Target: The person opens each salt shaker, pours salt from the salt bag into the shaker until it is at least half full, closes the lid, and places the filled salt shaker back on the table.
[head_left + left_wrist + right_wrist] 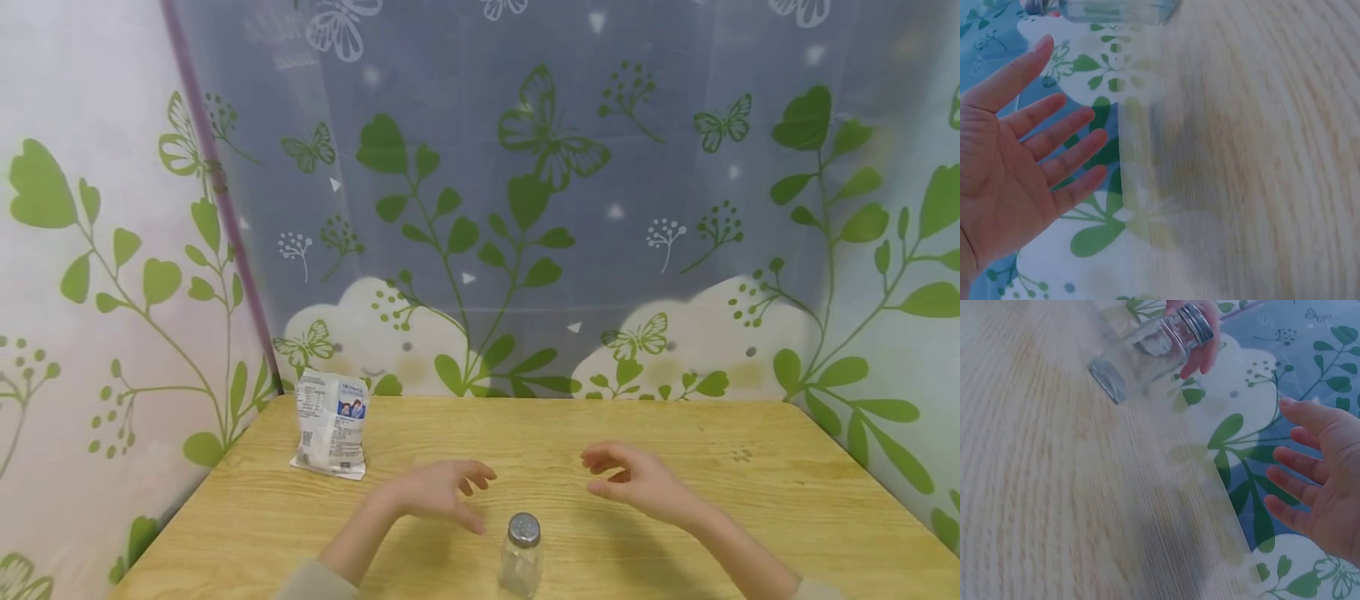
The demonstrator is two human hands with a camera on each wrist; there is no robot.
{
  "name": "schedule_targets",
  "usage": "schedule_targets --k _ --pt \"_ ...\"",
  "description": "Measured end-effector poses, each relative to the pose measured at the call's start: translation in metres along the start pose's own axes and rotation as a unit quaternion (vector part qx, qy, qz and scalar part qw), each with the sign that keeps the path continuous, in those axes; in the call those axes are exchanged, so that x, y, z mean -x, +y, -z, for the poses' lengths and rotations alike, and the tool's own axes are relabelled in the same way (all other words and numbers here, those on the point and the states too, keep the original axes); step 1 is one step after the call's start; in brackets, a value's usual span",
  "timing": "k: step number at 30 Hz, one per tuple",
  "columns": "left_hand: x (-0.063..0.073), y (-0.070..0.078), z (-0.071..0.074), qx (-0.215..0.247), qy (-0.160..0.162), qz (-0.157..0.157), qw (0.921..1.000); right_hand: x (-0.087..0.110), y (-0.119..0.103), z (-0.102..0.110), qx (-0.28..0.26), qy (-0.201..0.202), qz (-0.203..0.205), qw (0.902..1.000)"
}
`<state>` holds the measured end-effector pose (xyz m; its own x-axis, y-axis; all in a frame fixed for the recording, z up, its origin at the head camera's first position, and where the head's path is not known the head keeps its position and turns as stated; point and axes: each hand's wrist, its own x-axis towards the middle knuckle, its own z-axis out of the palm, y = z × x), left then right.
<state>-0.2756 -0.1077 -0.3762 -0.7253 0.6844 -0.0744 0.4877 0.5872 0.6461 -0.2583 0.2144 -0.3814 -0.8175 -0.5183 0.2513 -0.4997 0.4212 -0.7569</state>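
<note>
A clear glass shaker (521, 562) with a perforated grey metal lid stands upright near the front of the table. My left hand (442, 492) hovers just left of it, thumb towards the lid, fingers loosely bent and holding nothing. To the right and a little farther back, my right hand (637, 483) is raised over the table with its fingers apart and nothing in them. The right wrist view shows the shaker (1154, 347) beyond the right hand (1329, 469), with the left hand's fingers behind its lid. In the left wrist view only part of the shaker (1116, 9) shows.
A white printed plastic packet (330, 425) stands at the table's back left. The wooden table (750, 467) meets a blue-grey curtain (465, 208) with leaf and butterfly patterns at its far edge. Patterned sheets hang at both sides, with a purple pole (217, 175) at the left corner.
</note>
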Motion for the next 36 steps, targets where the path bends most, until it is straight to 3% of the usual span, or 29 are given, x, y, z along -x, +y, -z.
schedule_targets --k 10,24,36 --pt "-0.008 0.005 -0.016 0.022 -0.025 -0.028 0.9991 -0.004 -0.011 -0.024 -0.043 -0.044 0.030 0.9977" --pt "-0.012 0.008 -0.033 0.127 -0.072 -0.059 0.9875 -0.008 -0.019 -0.050 -0.098 -0.107 0.054 0.9880" --pt "-0.016 0.009 -0.041 0.182 -0.105 -0.081 0.9744 -0.010 -0.025 -0.070 -0.096 -0.100 0.052 0.9890"
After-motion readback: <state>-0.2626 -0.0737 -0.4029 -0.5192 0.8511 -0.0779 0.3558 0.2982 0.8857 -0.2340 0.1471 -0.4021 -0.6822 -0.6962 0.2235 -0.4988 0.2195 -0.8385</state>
